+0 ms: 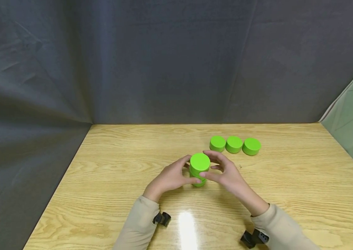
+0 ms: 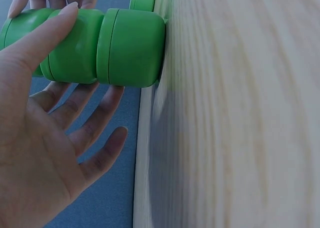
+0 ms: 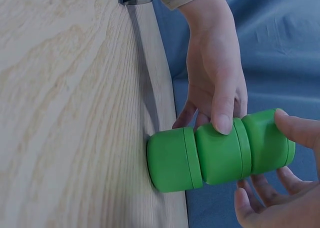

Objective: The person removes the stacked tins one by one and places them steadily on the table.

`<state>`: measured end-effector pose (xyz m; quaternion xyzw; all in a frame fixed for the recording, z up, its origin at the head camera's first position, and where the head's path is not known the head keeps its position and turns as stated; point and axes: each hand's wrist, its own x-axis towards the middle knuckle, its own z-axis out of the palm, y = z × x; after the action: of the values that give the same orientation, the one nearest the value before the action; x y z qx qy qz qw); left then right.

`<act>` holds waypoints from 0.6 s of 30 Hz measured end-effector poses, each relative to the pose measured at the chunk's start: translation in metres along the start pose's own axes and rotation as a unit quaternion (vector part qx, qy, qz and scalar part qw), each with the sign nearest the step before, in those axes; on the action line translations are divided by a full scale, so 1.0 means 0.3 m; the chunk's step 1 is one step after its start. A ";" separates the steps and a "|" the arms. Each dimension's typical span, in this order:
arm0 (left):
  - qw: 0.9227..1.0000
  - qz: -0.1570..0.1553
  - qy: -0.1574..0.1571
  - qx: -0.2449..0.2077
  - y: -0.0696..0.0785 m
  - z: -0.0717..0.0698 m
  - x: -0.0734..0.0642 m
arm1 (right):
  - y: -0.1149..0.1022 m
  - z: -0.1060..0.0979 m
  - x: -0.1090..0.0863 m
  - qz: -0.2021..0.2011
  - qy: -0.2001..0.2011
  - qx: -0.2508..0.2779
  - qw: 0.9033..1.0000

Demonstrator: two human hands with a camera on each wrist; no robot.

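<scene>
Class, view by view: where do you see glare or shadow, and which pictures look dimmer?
Head view: brightest, with a white glare patch on the table near the bottom edge; left wrist view: dimmer and bluish, a soft shadow below the stack in the picture; right wrist view: also dim, a dark strip of shade running down the table toward the stack.

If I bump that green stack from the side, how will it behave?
The green stack will probably topple or split when pushed high, since it is three separate pieces set one on another. Each piece looks stiff, as its walls show no denting under the fingers. Any that fell on its side might roll, given the round walls.
</scene>
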<state>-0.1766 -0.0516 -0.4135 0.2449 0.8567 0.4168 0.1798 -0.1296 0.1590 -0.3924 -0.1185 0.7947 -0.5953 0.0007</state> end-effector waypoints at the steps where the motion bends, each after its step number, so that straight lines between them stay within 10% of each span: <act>1: 1.000 0.001 0.000 0.000 0.001 0.000 0.000 | 0.000 0.001 0.000 0.001 0.000 0.000 1.000; 18: 1.000 0.011 0.002 0.001 -0.005 0.003 0.003 | -0.010 0.007 0.001 0.004 0.003 -0.009 1.000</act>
<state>-0.1773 -0.0513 -0.4153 0.2538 0.8546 0.4185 0.1735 -0.1291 0.1561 -0.3902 -0.1134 0.8008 -0.5881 0.0000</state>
